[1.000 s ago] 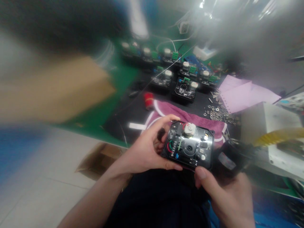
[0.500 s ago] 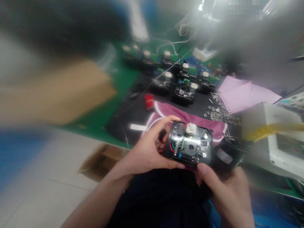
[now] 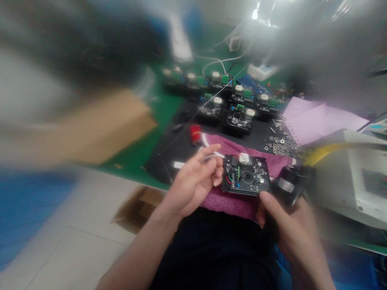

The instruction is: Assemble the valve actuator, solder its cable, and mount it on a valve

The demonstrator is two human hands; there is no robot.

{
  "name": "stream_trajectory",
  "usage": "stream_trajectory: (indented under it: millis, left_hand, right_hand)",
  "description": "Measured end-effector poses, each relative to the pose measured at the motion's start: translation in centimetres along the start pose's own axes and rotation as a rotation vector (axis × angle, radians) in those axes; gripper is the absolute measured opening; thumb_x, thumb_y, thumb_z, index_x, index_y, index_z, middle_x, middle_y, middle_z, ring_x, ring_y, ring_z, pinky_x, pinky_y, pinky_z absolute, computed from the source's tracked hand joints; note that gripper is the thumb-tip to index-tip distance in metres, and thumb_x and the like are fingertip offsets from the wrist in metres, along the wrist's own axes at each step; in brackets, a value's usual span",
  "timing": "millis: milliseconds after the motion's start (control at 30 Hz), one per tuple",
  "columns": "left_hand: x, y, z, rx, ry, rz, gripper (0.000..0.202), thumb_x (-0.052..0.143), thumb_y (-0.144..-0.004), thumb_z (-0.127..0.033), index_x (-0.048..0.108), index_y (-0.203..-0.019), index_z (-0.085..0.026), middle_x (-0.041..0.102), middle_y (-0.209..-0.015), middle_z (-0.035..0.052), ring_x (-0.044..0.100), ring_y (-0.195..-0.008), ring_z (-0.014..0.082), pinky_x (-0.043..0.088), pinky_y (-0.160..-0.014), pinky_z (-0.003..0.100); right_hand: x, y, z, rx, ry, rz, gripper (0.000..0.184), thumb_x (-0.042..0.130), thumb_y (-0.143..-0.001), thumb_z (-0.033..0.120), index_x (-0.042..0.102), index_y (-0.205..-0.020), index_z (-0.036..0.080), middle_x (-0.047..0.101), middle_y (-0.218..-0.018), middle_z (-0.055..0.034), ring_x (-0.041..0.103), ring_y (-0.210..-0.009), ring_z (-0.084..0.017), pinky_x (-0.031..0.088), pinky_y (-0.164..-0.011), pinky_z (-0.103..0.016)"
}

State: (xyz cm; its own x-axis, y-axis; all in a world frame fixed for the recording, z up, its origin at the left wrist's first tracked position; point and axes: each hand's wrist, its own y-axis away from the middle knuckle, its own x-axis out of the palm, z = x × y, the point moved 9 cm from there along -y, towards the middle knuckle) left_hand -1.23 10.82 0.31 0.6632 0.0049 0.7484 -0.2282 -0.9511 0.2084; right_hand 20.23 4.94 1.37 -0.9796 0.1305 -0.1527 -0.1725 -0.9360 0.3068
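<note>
A black electronics module [image 3: 246, 179] with a white round cap, a circuit board and coloured wires lies on a maroon towel [image 3: 229, 201] at the table's front edge. My left hand [image 3: 193, 183] is beside the module's left edge, fingers apart, with its fingertips at or just off that edge. My right hand [image 3: 287, 229] is wrapped round a black round-ended tool [image 3: 287, 187] to the right of the module. Its thumb stretches out to the module's front right corner.
Several similar modules [image 3: 238, 117] stand in rows at the back on a black mat. A red roll [image 3: 195, 133], loose washers [image 3: 281, 145], pink paper [image 3: 320, 121] and a white machine [image 3: 350, 181] with a yellow cable lie around. A blurred cardboard box [image 3: 102, 125] is on the left.
My left hand has let go of the module and opened. The module has gone from my lap-side grip onto the towel, farther from me. The view has shifted slightly.
</note>
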Motion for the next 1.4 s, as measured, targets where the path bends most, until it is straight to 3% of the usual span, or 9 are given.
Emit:
stream_trajectory:
  millis: [100, 200, 333, 467, 933, 1033, 1167, 1400]
  left_hand:
    - [-0.5, -0.2, -0.2, -0.033, 0.171, -0.072, 0.029, 0.066, -0.103, -0.030, 0.071, -0.126, -0.012, 0.075, -0.116, 0.0121, 0.076, -0.103, 0.0183, 0.062, -0.088, 0.025]
    - [-0.5, -0.3, -0.3, -0.075, 0.270, -0.086, 0.034, 0.055, -0.108, -0.033, 0.071, -0.125, -0.008, 0.073, -0.137, 0.0203, 0.072, -0.129, 0.0268, 0.060, -0.108, 0.033]
    - [-0.3, -0.3, -0.6, -0.050, 0.248, -0.085, 0.032, 0.055, -0.106, -0.027, 0.070, -0.127, -0.009, 0.073, -0.141, 0.0212, 0.068, -0.138, 0.0292, 0.057, -0.116, 0.037]
    - [-0.1, -0.2, -0.5, -0.023, 0.201, -0.086, 0.031, 0.055, -0.104, -0.023, 0.070, -0.128, -0.009, 0.074, -0.139, 0.0215, 0.069, -0.137, 0.0299, 0.056, -0.117, 0.038]
    - [-0.5, -0.4, -0.3, -0.020, 0.206, -0.104, 0.024, 0.055, -0.106, -0.025, 0.072, -0.118, -0.011, 0.077, -0.133, 0.0185, 0.077, -0.121, 0.0242, 0.063, -0.104, 0.033]
    - [-0.5, -0.3, -0.4, 0.009, 0.150, -0.102, 0.018, 0.062, -0.103, -0.017, 0.069, -0.118, -0.012, 0.077, -0.134, 0.0179, 0.077, -0.120, 0.0222, 0.062, -0.105, 0.030]
    - [-0.7, -0.2, -0.5, 0.060, 0.058, -0.130, 0.025, 0.066, -0.095, 0.000, 0.067, -0.117, -0.013, 0.077, -0.133, 0.0170, 0.079, -0.117, 0.0193, 0.063, -0.100, 0.024]
    - [-0.9, -0.4, -0.5, 0.057, 0.044, -0.165, 0.020, 0.060, -0.100, -0.003, 0.064, -0.117, -0.013, 0.078, -0.130, 0.0196, 0.081, -0.112, 0.0192, 0.066, -0.095, 0.024]
  right_hand:
    - [-0.2, -0.1, 0.2, -0.014, 0.053, 0.040, 0.044, 0.080, -0.096, 0.056, 0.060, -0.083, 0.018, 0.062, -0.057, -0.0007, 0.057, -0.050, -0.013, 0.046, -0.053, -0.023]
    - [-0.1, -0.3, 0.6, -0.063, 0.136, 0.119, 0.045, 0.077, -0.097, 0.057, 0.060, -0.084, 0.018, 0.064, -0.058, -0.0021, 0.060, -0.049, -0.014, 0.046, -0.051, -0.023]
    - [-0.3, 0.0, 1.0, -0.071, 0.137, 0.047, 0.044, 0.079, -0.095, 0.058, 0.063, -0.084, 0.019, 0.062, -0.055, -0.0004, 0.059, -0.046, -0.014, 0.049, -0.053, -0.025]
    - [0.0, 0.6, 1.2, -0.041, 0.105, -0.018, 0.048, 0.079, -0.092, 0.061, 0.061, -0.077, 0.020, 0.060, -0.054, -0.0002, 0.058, -0.047, -0.014, 0.051, -0.054, -0.025]
    - [-0.1, -0.1, -0.2, -0.012, 0.042, 0.073, 0.045, 0.082, -0.092, 0.057, 0.063, -0.084, 0.018, 0.065, -0.059, -0.0033, 0.062, -0.050, -0.015, 0.052, -0.052, -0.022]
    - [0.1, 0.2, -0.2, 0.010, -0.006, 0.062, 0.044, 0.084, -0.091, 0.056, 0.062, -0.087, 0.018, 0.065, -0.059, -0.0028, 0.062, -0.051, -0.015, 0.052, -0.053, -0.022]
    - [-0.1, 0.4, -0.4, 0.030, -0.063, -0.019, 0.045, 0.086, -0.090, 0.055, 0.060, -0.091, 0.019, 0.064, -0.059, -0.0008, 0.061, -0.052, -0.015, 0.050, -0.053, -0.022]
    - [-0.2, 0.0, -1.5, 0.001, -0.073, 0.033, 0.046, 0.088, -0.089, 0.054, 0.061, -0.097, 0.018, 0.066, -0.061, -0.0016, 0.063, -0.052, -0.017, 0.052, -0.051, -0.023]
